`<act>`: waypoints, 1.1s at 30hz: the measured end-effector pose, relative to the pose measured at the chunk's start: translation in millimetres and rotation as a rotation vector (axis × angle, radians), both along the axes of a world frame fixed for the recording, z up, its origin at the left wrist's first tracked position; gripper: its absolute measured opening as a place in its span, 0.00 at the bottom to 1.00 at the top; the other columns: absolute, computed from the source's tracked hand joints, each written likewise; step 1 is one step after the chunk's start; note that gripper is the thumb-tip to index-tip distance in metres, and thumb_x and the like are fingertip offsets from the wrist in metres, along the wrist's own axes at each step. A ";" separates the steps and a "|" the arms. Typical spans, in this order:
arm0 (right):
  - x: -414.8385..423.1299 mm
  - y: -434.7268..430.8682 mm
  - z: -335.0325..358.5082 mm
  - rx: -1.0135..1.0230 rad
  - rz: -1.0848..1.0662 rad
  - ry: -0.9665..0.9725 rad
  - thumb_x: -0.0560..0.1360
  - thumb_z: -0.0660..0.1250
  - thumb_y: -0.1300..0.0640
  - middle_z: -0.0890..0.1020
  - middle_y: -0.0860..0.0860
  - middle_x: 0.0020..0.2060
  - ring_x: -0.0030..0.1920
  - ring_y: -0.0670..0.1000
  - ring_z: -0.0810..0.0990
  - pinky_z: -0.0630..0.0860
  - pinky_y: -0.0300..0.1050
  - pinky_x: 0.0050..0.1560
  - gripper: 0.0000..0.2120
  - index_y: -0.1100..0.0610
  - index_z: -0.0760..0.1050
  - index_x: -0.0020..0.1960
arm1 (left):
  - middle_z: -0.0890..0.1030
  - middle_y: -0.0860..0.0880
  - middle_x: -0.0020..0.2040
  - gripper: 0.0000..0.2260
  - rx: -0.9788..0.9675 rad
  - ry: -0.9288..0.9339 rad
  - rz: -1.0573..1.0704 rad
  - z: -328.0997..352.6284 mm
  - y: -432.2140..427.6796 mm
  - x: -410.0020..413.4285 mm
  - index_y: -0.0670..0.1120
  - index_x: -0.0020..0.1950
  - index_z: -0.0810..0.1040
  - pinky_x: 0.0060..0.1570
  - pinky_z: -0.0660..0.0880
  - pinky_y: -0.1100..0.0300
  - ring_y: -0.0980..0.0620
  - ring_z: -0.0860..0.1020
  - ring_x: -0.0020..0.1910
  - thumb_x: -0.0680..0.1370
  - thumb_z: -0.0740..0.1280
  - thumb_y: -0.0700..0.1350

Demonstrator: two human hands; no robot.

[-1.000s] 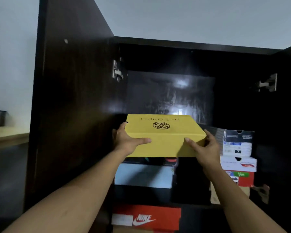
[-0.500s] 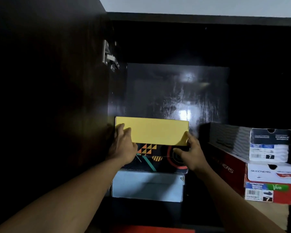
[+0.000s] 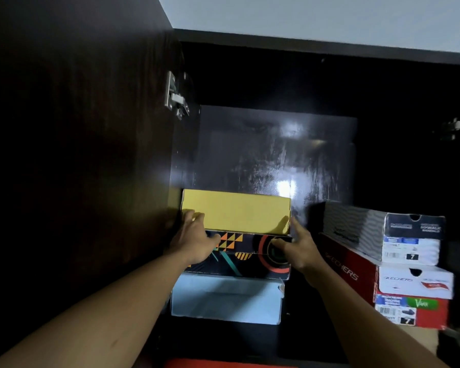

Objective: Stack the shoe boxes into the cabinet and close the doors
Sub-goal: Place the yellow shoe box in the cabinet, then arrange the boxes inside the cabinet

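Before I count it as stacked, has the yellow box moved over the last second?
Yes. It went deeper into the cabinet: the yellow box, earlier held in front of the patterned box, now rests on top of it.

We see only our two arms, both bare from the bottom edge of the view up to the wrists. Our left hand (image 3: 194, 240) and our right hand (image 3: 300, 251) are bare as well. The left forearm (image 3: 112, 314) looks broad in the wide lens and bears a small faint mark low down; the right forearm (image 3: 356, 312) is slimmer in view; dim light hides finer detail
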State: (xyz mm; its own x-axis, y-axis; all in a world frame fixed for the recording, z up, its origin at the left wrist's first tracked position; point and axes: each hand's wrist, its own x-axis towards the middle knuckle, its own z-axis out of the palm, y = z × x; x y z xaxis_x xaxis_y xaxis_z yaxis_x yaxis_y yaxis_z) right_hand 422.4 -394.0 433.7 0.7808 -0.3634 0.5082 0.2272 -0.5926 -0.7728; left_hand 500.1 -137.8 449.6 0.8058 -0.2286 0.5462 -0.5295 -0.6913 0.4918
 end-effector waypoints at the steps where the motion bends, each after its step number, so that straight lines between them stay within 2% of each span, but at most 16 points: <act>1: 3.1 -10.8 -4.5 0.003 0.020 -0.015 0.63 0.75 0.45 0.76 0.51 0.67 0.62 0.53 0.79 0.78 0.55 0.63 0.37 0.30 0.67 0.68 | 0.50 0.50 0.80 0.34 -0.011 -0.006 -0.021 0.7 1.1 -6.1 0.46 0.80 0.58 0.66 0.68 0.53 0.45 0.64 0.75 0.78 0.68 0.56; 2: 0.8 -16.9 -5.9 -0.014 0.021 -0.023 0.62 0.75 0.43 0.75 0.50 0.68 0.65 0.54 0.77 0.76 0.57 0.65 0.38 0.29 0.65 0.69 | 0.51 0.50 0.81 0.35 -0.019 -0.011 -0.045 1.5 2.1 -12.8 0.46 0.80 0.59 0.67 0.67 0.53 0.45 0.63 0.76 0.78 0.68 0.56; 4: -41.2 5.7 9.4 -0.017 -0.025 -0.039 0.62 0.76 0.40 0.71 0.50 0.72 0.70 0.54 0.72 0.72 0.56 0.70 0.46 0.38 0.60 0.76 | 0.53 0.49 0.80 0.34 -0.033 -0.014 -0.093 4.3 3.4 -31.1 0.46 0.79 0.62 0.70 0.65 0.54 0.46 0.62 0.76 0.77 0.69 0.56; 7: -99.0 25.6 27.1 0.021 -0.099 -0.015 0.72 0.77 0.52 0.67 0.50 0.72 0.70 0.50 0.69 0.67 0.42 0.68 0.42 0.52 0.58 0.79 | 0.56 0.47 0.79 0.32 -0.049 0.001 -0.150 10.1 3.3 -65.8 0.45 0.77 0.64 0.68 0.65 0.57 0.46 0.65 0.74 0.77 0.69 0.55; 10: -152.7 27.2 34.7 0.022 -0.171 -0.013 0.73 0.76 0.52 0.68 0.54 0.74 0.71 0.51 0.69 0.67 0.45 0.71 0.40 0.52 0.60 0.79 | 0.59 0.47 0.77 0.32 -0.044 0.036 -0.223 14.4 -1.6 -109.6 0.45 0.77 0.65 0.67 0.66 0.57 0.46 0.67 0.72 0.77 0.70 0.56; 13: -215.5 33.3 35.6 0.021 -0.223 -0.024 0.75 0.74 0.54 0.69 0.52 0.73 0.70 0.51 0.71 0.68 0.43 0.67 0.37 0.55 0.61 0.78 | 0.63 0.48 0.75 0.31 -0.033 0.047 -0.298 14.7 -13.6 -159.2 0.46 0.76 0.67 0.69 0.67 0.54 0.46 0.67 0.72 0.77 0.69 0.58; 15: -257.3 36.7 32.1 0.020 -0.281 -0.004 0.74 0.74 0.51 0.67 0.50 0.74 0.70 0.54 0.71 0.74 0.49 0.65 0.37 0.52 0.61 0.78 | 0.66 0.47 0.72 0.30 -0.041 0.037 -0.366 11.5 -25.8 -197.6 0.46 0.74 0.68 0.68 0.67 0.55 0.47 0.68 0.71 0.76 0.70 0.57; 17: -300.1 35.9 23.3 0.052 -0.332 0.016 0.74 0.74 0.51 0.68 0.49 0.72 0.67 0.53 0.75 0.81 0.48 0.54 0.38 0.50 0.60 0.78 | 0.68 0.47 0.72 0.31 -0.060 0.042 -0.430 4.6 -42.2 -239.1 0.46 0.74 0.68 0.68 0.66 0.57 0.47 0.68 0.71 0.75 0.71 0.57; 19: -342.3 29.7 13.3 0.100 -0.392 0.002 0.74 0.75 0.53 0.74 0.49 0.67 0.54 0.47 0.82 0.82 0.40 0.48 0.37 0.53 0.62 0.77 | 0.70 0.47 0.72 0.32 -0.057 0.084 -0.508 -3.1 -61.4 -283.4 0.45 0.74 0.69 0.67 0.66 0.59 0.48 0.69 0.71 0.74 0.73 0.56; 20: -365.1 27.1 9.6 0.097 -0.448 0.008 0.74 0.75 0.54 0.75 0.49 0.64 0.49 0.43 0.81 0.80 0.35 0.47 0.35 0.55 0.63 0.77 | 0.71 0.47 0.71 0.33 -0.047 0.111 -0.552 -7.6 -74.2 -301.8 0.46 0.73 0.70 0.66 0.67 0.61 0.48 0.72 0.69 0.72 0.73 0.57; 21: -387.5 22.2 6.3 0.097 -0.507 0.012 0.74 0.74 0.54 0.75 0.50 0.65 0.50 0.44 0.81 0.79 0.35 0.50 0.35 0.55 0.63 0.77 | 0.73 0.48 0.69 0.34 -0.036 0.112 -0.605 -11.4 -87.4 -321.2 0.48 0.71 0.71 0.65 0.68 0.61 0.48 0.74 0.66 0.69 0.72 0.60; 23: -434.5 8.9 0.1 0.107 -0.599 0.037 0.74 0.74 0.50 0.71 0.52 0.72 0.64 0.53 0.78 0.76 0.45 0.62 0.37 0.53 0.61 0.78 | 0.75 0.51 0.68 0.36 -0.004 0.105 -0.679 -20.3 -116.5 -356.1 0.52 0.70 0.71 0.67 0.70 0.50 0.49 0.76 0.63 0.65 0.67 0.67; 25: -482.7 -6.0 -7.6 0.139 -0.640 0.092 0.74 0.74 0.47 0.68 0.50 0.74 0.69 0.56 0.74 0.76 0.49 0.63 0.38 0.49 0.59 0.78 | 0.72 0.52 0.70 0.33 0.041 0.123 -0.753 -28.4 -142.4 -393.3 0.52 0.73 0.67 0.69 0.67 0.46 0.49 0.73 0.67 0.72 0.68 0.64; 27: -530.7 -11.9 -16.9 0.158 -0.735 0.111 0.75 0.73 0.47 0.68 0.50 0.74 0.67 0.57 0.75 0.78 0.45 0.50 0.38 0.49 0.58 0.79 | 0.71 0.49 0.73 0.32 0.048 0.117 -0.839 -40.2 -170.6 -426.1 0.50 0.76 0.65 0.67 0.69 0.51 0.48 0.71 0.70 0.75 0.69 0.60; 30: -595.2 -12.9 -34.8 0.143 -0.938 0.147 0.75 0.72 0.45 0.71 0.50 0.71 0.58 0.55 0.81 0.76 0.43 0.34 0.37 0.50 0.59 0.79 | 0.70 0.47 0.74 0.33 0.072 0.188 -0.999 -67.3 -206.2 -475.3 0.48 0.77 0.63 0.65 0.70 0.52 0.46 0.70 0.71 0.76 0.68 0.60; 33: -655.7 -6.3 -55.1 0.204 -1.113 0.216 0.76 0.71 0.46 0.73 0.50 0.69 0.54 0.56 0.82 0.81 0.54 0.43 0.36 0.50 0.59 0.78 | 0.69 0.47 0.75 0.34 0.127 0.259 -1.151 -93.0 -227.7 -526.3 0.47 0.78 0.62 0.66 0.69 0.53 0.45 0.69 0.72 0.77 0.68 0.59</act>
State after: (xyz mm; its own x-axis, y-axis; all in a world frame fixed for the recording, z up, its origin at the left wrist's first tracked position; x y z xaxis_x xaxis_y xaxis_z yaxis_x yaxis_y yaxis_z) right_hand -233.4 -400.2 378.6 0.0395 -0.9659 0.2557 -0.4919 -0.2415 -0.8365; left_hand -26.2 -365.4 356.6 0.1743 -0.9318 0.3183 -0.7665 0.0746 0.6379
